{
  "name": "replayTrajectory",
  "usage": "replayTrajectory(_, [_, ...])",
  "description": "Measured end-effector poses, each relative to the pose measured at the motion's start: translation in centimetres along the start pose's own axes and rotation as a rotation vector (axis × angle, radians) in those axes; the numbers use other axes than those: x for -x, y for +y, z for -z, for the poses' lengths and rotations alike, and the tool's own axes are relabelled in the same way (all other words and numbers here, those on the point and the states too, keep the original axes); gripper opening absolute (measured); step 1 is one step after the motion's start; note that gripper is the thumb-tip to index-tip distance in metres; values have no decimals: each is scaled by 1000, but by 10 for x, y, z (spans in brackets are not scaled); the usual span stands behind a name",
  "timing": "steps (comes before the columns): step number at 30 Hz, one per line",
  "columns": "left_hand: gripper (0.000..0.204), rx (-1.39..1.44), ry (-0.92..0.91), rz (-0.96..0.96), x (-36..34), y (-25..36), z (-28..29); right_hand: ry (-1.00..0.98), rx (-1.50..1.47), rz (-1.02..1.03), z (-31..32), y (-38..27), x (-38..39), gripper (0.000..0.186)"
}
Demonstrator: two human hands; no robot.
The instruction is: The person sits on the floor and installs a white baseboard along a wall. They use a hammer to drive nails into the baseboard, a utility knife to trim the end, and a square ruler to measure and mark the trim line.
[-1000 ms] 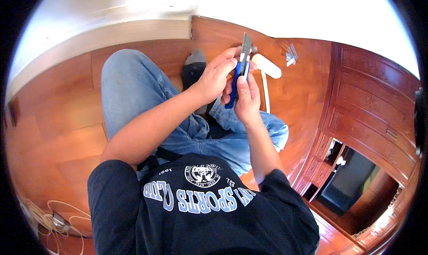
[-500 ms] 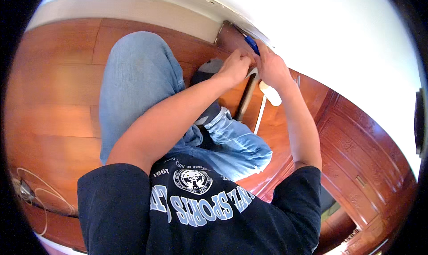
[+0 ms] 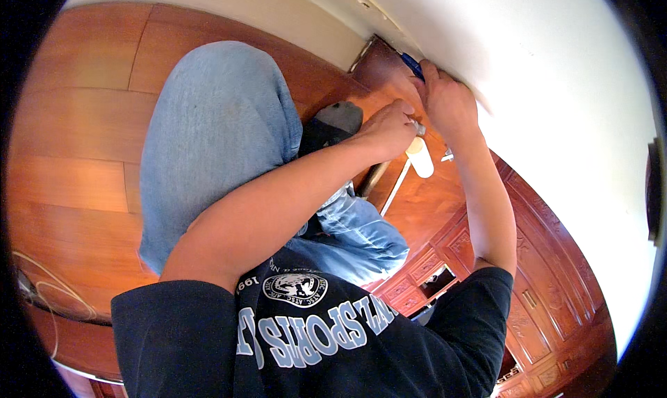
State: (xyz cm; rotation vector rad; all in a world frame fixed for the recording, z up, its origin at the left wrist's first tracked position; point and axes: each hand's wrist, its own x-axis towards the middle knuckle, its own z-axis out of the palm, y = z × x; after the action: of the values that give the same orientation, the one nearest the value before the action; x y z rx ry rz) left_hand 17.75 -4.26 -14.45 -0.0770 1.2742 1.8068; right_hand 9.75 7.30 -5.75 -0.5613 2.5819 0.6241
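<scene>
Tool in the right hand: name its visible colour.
Blue. The tool shows best in the head view, partly covered by the right hand.

Slim blue-handled utility knife and dark-handled hammer with grey metal head

So the knife's in the right grip, mostly covered, angled away from the body, front end right by the bottom of the off-white wall. Hammer slants over the reddish-brown wood floor, handle pointing back toward the body, left grip covering its middle. Can't tell if it's lifted.
</scene>
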Motion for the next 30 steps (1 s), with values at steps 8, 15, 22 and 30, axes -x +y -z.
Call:
replayTrajectory(8, [56,14,-2,9,7,9,2,-66,33,-34,14,-9,-4,29])
replayTrajectory(15, [54,9,12,-11,4,6,2,-70,96,-28,13,-12,-3,28])
replayTrajectory(22, [40,-43,30,-24,10,20,11,-159,227,-130,12,-32,-4,28])
replayTrajectory(30, [35,19,70,-15,13,19,8,-185,187,-118,-3,-26,-5,30])
